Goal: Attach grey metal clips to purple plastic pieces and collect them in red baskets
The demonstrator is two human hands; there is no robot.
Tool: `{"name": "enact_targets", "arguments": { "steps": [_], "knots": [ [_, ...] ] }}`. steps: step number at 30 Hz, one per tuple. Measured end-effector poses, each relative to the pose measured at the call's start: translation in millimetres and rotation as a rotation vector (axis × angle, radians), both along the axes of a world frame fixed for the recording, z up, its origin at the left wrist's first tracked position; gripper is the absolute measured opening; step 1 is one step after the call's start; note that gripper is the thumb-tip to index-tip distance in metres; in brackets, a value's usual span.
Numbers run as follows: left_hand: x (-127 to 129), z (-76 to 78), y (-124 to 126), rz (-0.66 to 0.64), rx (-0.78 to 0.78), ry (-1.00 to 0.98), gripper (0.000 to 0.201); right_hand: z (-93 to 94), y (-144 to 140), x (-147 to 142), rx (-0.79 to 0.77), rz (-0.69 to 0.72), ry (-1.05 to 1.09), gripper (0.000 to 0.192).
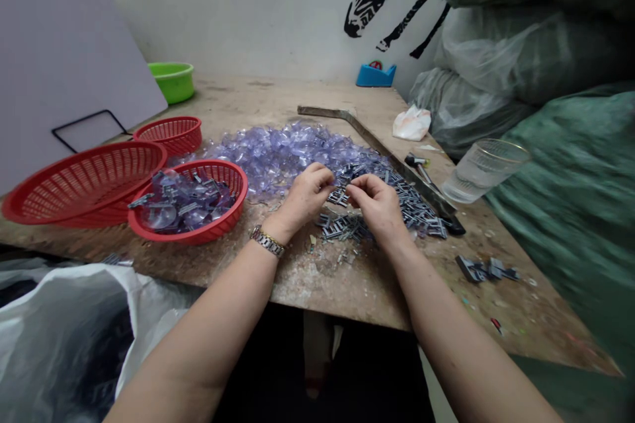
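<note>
Worn and speckled, the wooden tabletop (347,291) carries a heap of clear plastic suction cups (278,152) and grey metal clips (411,201). We pinch one small clip (338,196) between our left hand (307,195) and right hand (377,205), fingers closed round it above the clips. We judge this the fitting step; next comes a firm, aligned press. Finished pieces fill the nearest red basket (233,211).

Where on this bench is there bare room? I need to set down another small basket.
Bare wood shows between the green bowl, the blue holder and the clear plastic pile. The near-right corner past the loose metal clips is mostly bare. It is crowded around both hands and the red baskets.
</note>
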State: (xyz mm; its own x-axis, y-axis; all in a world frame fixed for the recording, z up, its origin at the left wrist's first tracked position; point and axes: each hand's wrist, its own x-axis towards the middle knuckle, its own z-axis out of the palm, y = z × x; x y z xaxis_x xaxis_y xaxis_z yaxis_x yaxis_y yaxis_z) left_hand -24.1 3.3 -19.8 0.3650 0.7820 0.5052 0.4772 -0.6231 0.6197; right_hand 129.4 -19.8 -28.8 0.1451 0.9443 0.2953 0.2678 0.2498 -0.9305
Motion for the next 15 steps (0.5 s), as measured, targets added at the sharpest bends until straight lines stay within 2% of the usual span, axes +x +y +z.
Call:
{"name": "enact_targets", "arguments": {
  "steps": [10, 15],
  "knots": [
    [2.6, -5.4, 1.1, -0.006, 0.104, 0.094, 0.015, -1.6, -0.5, 0.9, -0.005, -0.012, -0.063, 0.016],
    [3.4, -5.2, 1.3, -0.021, 0.094, 0.089, 0.015, -1.4, 1.1, 0.1, -0.108, 0.042, 0.094, 0.018]
  ]
}}
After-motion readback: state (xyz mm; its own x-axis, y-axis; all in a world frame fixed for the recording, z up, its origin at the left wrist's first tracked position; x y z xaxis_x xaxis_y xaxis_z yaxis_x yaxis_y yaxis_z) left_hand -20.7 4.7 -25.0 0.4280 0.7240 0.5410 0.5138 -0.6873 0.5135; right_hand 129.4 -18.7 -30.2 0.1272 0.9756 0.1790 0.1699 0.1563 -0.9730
